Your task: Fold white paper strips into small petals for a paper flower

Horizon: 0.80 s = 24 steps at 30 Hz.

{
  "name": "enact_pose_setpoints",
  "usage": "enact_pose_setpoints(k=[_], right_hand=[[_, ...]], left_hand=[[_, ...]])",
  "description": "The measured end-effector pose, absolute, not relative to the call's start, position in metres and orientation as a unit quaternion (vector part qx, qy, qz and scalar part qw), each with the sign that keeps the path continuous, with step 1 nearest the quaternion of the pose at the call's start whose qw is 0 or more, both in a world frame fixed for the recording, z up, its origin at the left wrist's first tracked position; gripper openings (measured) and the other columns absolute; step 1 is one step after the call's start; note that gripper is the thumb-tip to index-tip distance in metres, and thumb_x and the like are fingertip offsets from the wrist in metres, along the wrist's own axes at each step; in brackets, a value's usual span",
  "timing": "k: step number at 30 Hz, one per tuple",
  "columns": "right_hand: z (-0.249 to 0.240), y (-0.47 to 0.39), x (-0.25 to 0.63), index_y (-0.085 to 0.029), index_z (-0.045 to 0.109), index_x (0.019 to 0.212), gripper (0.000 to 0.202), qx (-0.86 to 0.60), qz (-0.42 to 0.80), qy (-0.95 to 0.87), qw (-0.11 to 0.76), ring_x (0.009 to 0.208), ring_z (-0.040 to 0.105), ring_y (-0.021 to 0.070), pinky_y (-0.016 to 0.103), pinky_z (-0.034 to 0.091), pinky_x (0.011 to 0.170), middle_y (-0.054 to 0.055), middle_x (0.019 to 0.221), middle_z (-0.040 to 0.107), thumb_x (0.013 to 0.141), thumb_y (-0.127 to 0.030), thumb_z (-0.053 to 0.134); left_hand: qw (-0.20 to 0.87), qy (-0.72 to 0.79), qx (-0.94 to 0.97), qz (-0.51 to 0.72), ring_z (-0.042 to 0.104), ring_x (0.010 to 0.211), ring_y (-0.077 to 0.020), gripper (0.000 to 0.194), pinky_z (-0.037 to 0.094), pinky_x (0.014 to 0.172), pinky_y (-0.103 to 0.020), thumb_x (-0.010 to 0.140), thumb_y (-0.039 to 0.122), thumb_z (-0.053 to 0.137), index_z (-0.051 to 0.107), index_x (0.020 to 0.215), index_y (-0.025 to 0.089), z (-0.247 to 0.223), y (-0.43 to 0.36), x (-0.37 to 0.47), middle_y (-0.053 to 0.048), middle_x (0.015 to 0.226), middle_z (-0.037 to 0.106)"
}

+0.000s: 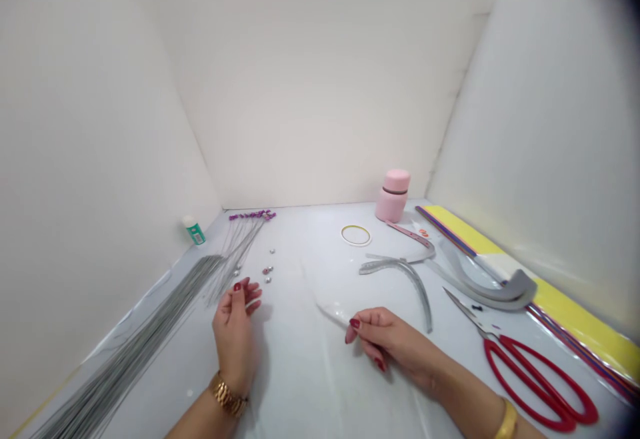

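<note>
My right hand pinches one end of a thin, translucent whitish strip between thumb and index finger. The strip points away to the upper left, and its far end fades into the white table. My left hand is raised with loosely curved fingers, some of them apart, and I see nothing in it. Just beyond it lie several small silvery beads and a reddish one. Stems with purple tips lie behind these, beside a long bundle of thin grey wires.
Red-handled scissors lie at right, by grey curved strips and yellow sheets. Farther back are a tape ring, a pink measuring strip and a pink flask. A green-and-white tube stands left. White walls enclose the table.
</note>
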State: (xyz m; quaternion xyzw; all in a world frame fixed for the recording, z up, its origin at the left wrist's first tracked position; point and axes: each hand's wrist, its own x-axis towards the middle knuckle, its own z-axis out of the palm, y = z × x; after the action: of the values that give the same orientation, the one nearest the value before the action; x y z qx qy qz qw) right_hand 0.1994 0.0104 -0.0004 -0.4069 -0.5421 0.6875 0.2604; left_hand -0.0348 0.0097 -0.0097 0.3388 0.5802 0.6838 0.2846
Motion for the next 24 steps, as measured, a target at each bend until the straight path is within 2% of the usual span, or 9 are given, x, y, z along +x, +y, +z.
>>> enact_pose_setpoints(k=[2, 5, 7, 9, 11, 14, 17, 22, 24], right_hand=[[0.002, 0.008, 0.198, -0.012, 0.059, 0.076, 0.029, -0.397, 0.69, -0.553, 0.246, 0.034, 0.028, 0.0044, 0.016, 0.025, 0.038, -0.009, 0.039, 0.036, 0.083, -0.036, 0.043], [0.004, 0.003, 0.195, -0.012, 0.061, 0.074, 0.032, -0.383, 0.694, -0.572, 0.212, 0.034, 0.032, 0.0046, 0.016, 0.029, 0.039, -0.008, 0.039, 0.039, 0.081, -0.039, 0.047], [0.004, 0.001, 0.194, -0.011, 0.063, 0.072, 0.034, -0.379, 0.687, -0.589, 0.191, 0.033, 0.034, 0.0054, 0.018, 0.033, 0.04, -0.007, 0.038, 0.041, 0.079, -0.042, 0.05], [0.003, 0.002, 0.194, -0.011, 0.063, 0.072, 0.036, -0.394, 0.658, -0.612, 0.191, 0.035, 0.037, 0.0069, 0.02, 0.036, 0.041, -0.006, 0.039, 0.042, 0.08, -0.043, 0.048], [0.002, 0.004, 0.195, -0.013, 0.063, 0.08, 0.034, -0.433, 0.597, -0.634, 0.233, 0.043, 0.044, 0.0099, 0.023, 0.04, 0.048, -0.003, 0.048, 0.049, 0.082, -0.042, 0.045], [0.002, 0.007, 0.196, -0.016, 0.059, 0.096, 0.028, -0.504, 0.4, -0.682, 0.348, 0.073, 0.052, 0.0172, 0.029, 0.042, 0.068, 0.005, 0.078, 0.058, 0.084, -0.037, 0.045], [0.005, 0.005, 0.197, -0.018, 0.058, 0.098, 0.026, -0.505, 0.242, -0.728, 0.396, 0.083, 0.053, 0.0203, 0.031, 0.041, 0.074, 0.008, 0.086, 0.06, 0.088, -0.031, 0.038], [0.005, -0.001, 0.189, -0.016, 0.051, 0.111, 0.031, -0.407, 0.098, -0.853, 0.313, 0.088, 0.052, 0.0228, 0.034, 0.043, 0.075, 0.01, 0.094, 0.06, 0.083, -0.028, 0.05], [0.001, -0.001, 0.185, -0.017, 0.051, 0.111, 0.027, -0.383, 0.045, -0.883, 0.268, 0.088, 0.052, 0.0221, 0.034, 0.044, 0.073, 0.009, 0.091, 0.06, 0.085, -0.022, 0.047]], left_hand=[[0.247, 0.569, 0.399, 0.675, 0.058, 0.092, -0.0179, 0.021, 0.047, 0.076, -0.028, 0.079, 0.029, 0.052, 0.06, 0.097, 0.02, -0.006, 0.001, -0.028, -0.005, 0.098, 0.063], [0.098, 0.426, 0.784, 0.442, 0.05, 0.109, -0.0231, 0.031, 0.038, 0.092, -0.041, 0.079, 0.015, 0.052, 0.057, 0.108, 0.023, -0.001, -0.015, -0.009, -0.008, 0.115, 0.058], [0.048, 0.357, 0.879, 0.312, 0.053, 0.105, -0.0229, 0.033, 0.032, 0.095, -0.048, 0.082, 0.011, 0.048, 0.054, 0.112, 0.022, 0.0, -0.021, -0.001, -0.009, 0.108, 0.063], [0.017, 0.36, 0.887, 0.287, 0.063, 0.078, -0.0168, 0.024, 0.04, 0.089, -0.042, 0.085, 0.011, 0.043, 0.058, 0.102, 0.019, -0.002, -0.022, 0.0, -0.005, 0.079, 0.07], [-0.023, 0.383, 0.88, 0.281, 0.062, 0.065, -0.0156, 0.024, 0.049, 0.071, -0.033, 0.085, 0.009, 0.04, 0.058, 0.099, 0.017, -0.005, -0.02, -0.004, -0.005, 0.073, 0.069], [-0.067, 0.417, 0.874, 0.242, 0.062, 0.061, -0.0174, 0.026, 0.049, 0.057, -0.028, 0.082, 0.007, 0.04, 0.059, 0.099, 0.015, -0.009, -0.017, -0.01, -0.006, 0.072, 0.068], [-0.071, 0.444, 0.871, 0.198, 0.061, 0.057, -0.0181, 0.025, 0.048, 0.053, -0.028, 0.08, 0.007, 0.042, 0.06, 0.095, 0.015, -0.01, -0.017, -0.009, -0.005, 0.065, 0.066], [-0.037, 0.465, 0.868, 0.172, 0.061, 0.059, -0.0183, 0.024, 0.048, 0.054, -0.028, 0.079, 0.008, 0.046, 0.059, 0.097, 0.018, -0.009, -0.017, -0.007, -0.004, 0.067, 0.066], [-0.031, 0.465, 0.868, 0.172, 0.061, 0.06, -0.018, 0.024, 0.048, 0.055, -0.027, 0.079, 0.008, 0.047, 0.058, 0.098, 0.018, -0.008, -0.016, -0.008, -0.003, 0.068, 0.066]])
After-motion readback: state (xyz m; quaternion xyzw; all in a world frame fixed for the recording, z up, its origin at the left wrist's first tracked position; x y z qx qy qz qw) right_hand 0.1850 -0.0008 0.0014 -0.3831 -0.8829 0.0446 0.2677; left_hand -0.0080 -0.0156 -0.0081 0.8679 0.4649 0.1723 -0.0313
